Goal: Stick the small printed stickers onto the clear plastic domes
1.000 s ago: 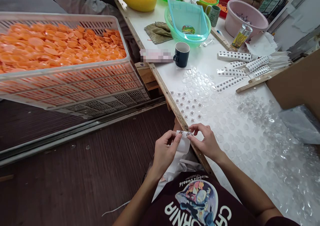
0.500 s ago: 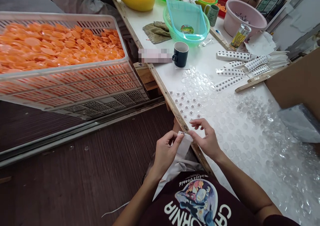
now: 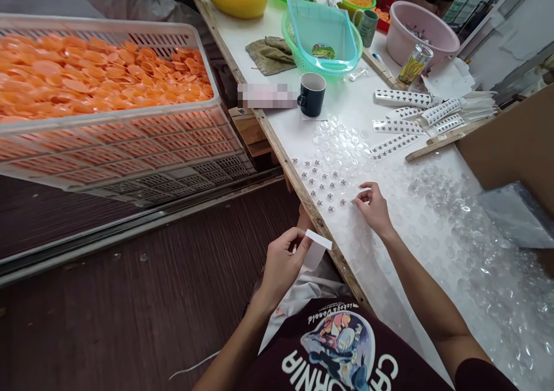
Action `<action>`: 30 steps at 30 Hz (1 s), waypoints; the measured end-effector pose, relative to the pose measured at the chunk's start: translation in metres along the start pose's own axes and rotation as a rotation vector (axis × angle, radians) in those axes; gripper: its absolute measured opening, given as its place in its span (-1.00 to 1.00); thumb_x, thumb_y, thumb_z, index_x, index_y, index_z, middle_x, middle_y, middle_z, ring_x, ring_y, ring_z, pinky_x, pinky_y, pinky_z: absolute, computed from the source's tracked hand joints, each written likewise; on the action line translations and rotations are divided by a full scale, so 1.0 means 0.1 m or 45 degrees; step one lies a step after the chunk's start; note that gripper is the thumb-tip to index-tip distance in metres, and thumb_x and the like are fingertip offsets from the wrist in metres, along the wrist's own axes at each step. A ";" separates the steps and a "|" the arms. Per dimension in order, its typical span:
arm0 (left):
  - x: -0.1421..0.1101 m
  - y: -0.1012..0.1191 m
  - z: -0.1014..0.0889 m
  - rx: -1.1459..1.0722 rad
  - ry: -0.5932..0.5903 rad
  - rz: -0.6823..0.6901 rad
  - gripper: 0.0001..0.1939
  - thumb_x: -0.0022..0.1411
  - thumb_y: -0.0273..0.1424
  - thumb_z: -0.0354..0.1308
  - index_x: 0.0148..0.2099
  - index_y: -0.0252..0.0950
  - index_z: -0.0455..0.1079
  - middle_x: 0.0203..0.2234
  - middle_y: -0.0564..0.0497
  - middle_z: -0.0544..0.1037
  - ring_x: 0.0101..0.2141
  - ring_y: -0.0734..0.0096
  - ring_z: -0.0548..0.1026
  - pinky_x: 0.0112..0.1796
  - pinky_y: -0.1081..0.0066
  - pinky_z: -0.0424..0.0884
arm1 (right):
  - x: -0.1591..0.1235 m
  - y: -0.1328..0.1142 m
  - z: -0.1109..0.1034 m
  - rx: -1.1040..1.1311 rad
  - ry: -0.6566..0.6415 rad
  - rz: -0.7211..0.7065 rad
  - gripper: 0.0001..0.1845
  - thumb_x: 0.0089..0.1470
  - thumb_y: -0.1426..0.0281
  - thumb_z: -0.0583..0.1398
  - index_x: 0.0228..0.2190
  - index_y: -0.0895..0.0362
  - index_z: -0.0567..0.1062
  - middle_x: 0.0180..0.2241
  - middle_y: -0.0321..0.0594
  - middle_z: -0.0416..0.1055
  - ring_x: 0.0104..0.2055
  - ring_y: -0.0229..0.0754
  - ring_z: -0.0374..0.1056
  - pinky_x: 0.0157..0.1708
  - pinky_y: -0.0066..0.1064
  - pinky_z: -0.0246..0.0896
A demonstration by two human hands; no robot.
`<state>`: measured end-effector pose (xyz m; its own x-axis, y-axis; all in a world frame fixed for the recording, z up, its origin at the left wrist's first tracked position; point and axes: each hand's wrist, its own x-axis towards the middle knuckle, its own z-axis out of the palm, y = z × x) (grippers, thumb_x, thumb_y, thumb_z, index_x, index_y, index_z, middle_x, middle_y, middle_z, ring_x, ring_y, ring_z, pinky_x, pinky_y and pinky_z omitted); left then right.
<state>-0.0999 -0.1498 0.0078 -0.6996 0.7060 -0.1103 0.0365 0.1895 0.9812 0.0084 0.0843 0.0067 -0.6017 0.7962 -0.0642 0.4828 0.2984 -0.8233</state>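
Note:
My left hand pinches a white sticker strip by its end, over my lap beside the table edge. The strip is bent over, and its upper face looks blank. On the white table my right hand is closed in a pinch, its fingertips down at a small dark-printed sticker. The fingers partly cover this sticker. Left of it lie several clear round discs with printed stickers on them, in loose rows. Bare clear discs spread behind these rows.
Printed sticker sheets lie at the back right by a wooden strip. A dark mug and a green basket stand farther back. Loose clear discs heap at right. A crate of orange discs stands left.
My right hand has left the strip and moved right and forward onto the table. A printed sticker now shows at its fingertips. The strip's end in my left hand no longer shows a print.

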 end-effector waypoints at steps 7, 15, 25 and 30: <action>-0.01 -0.01 -0.02 0.031 0.006 -0.031 -0.72 0.27 -0.24 0.14 -0.41 -0.30 0.45 -0.55 0.05 0.45 -0.51 0.45 0.32 -0.47 0.48 0.22 | -0.04 0.00 0.20 -0.591 -0.002 -0.203 -0.62 0.08 0.54 0.11 -0.03 0.13 0.36 -0.25 -0.14 0.47 -0.22 -0.06 0.42 -0.02 -0.12 0.18; 0.00 -0.05 -0.02 0.030 0.012 -0.023 -0.72 0.27 -0.24 0.14 -0.42 -0.30 0.44 -0.55 0.05 0.44 -0.50 0.45 0.31 -0.47 0.48 0.22 | -0.24 -0.07 0.09 -0.243 -0.050 -0.151 -0.85 0.16 0.28 0.17 -0.32 0.10 0.47 -0.28 -0.16 0.51 -0.29 -0.12 0.39 -0.16 -0.24 0.25; 0.01 -0.04 -0.01 -0.008 0.006 0.007 -0.73 0.26 -0.26 0.16 -0.42 -0.30 0.44 -0.55 0.07 0.44 -0.51 0.47 0.31 -0.47 0.49 0.22 | -0.38 -0.09 0.29 -0.551 -0.253 -0.023 -0.94 0.14 0.46 0.21 -0.29 0.11 0.48 -0.45 -0.29 0.49 -0.37 -0.15 0.40 -0.11 -0.25 0.18; 0.01 0.04 -0.02 -0.101 -0.011 0.003 -0.75 0.25 -0.25 0.18 -0.41 -0.30 0.45 -0.56 0.08 0.45 -0.53 0.48 0.33 -0.50 0.50 0.23 | -0.40 -0.20 0.25 -0.752 -0.140 -0.095 -0.80 0.19 0.40 0.23 -0.13 0.14 0.45 -0.34 -0.16 0.51 -0.25 -0.04 0.42 -0.05 -0.15 0.13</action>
<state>-0.1019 -0.1491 0.0120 -0.6936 0.7121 -0.1091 -0.0191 0.1332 0.9909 0.0073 0.0336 0.0116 -0.6947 0.7121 -0.1019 0.6892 0.6183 -0.3777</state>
